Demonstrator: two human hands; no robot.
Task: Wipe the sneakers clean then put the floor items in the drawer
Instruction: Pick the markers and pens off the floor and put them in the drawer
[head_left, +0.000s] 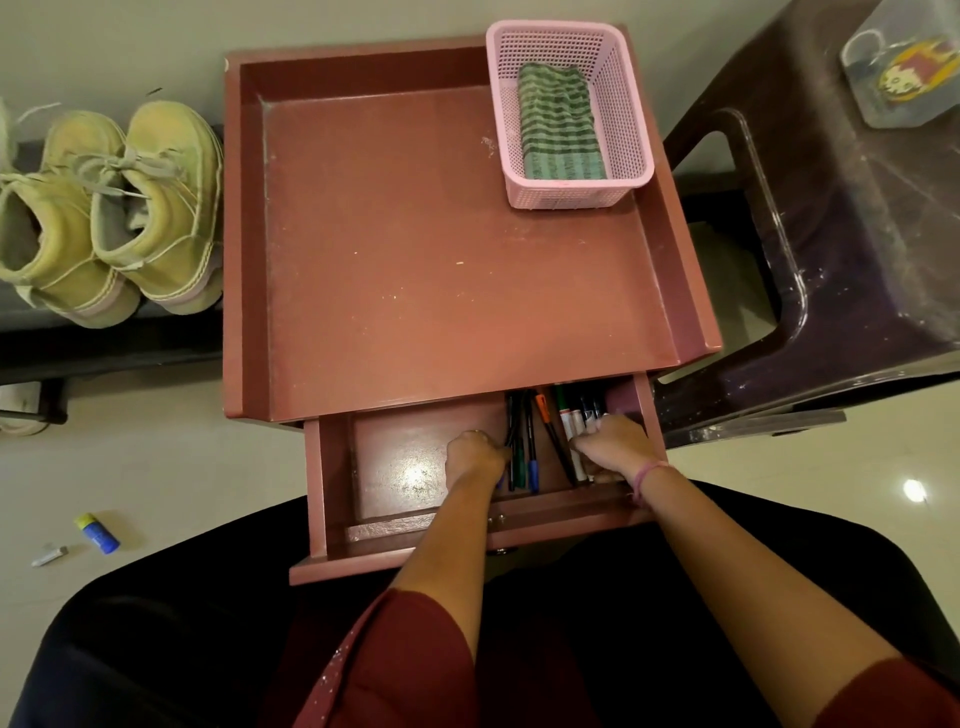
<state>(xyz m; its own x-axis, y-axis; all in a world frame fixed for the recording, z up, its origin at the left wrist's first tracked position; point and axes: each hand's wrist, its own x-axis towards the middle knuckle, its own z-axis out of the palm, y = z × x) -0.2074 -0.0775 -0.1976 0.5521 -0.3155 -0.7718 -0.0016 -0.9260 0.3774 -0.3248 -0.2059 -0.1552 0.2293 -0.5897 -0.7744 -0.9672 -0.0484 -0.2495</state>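
Head view looked down over two bare forearms reaching forward from dark red sleeves into the open drawer (332, 488) of a reddish-brown cabinet. Left hand (475, 457) lay knuckles-up, fingers curled down at the edge of a bundle of pens (522, 457); whether they actually gripped one could not be told. Right hand (605, 447), a pink band at its wrist, was likewise knuckles-up, fingers curled round markers (571, 431) lying in the drawer's right part, thumb low near the drawer front. Both arms were nearly straight, converging slightly toward the drawer.

On the floor to the left lay a blue-and-yellow glue stick (97, 532) and, just beside it, a small grey item (49, 556) too small to identify.

Farther off, the cabinet's tray-like top (415, 234) carried a pink basket (623, 119) at its far right corner, with a folded green striped cloth (561, 124) inside. Yellow sneakers (119, 208) stood side by side on a dark rack left of the cabinet. A dark plastic stool (831, 234) stood to the right.
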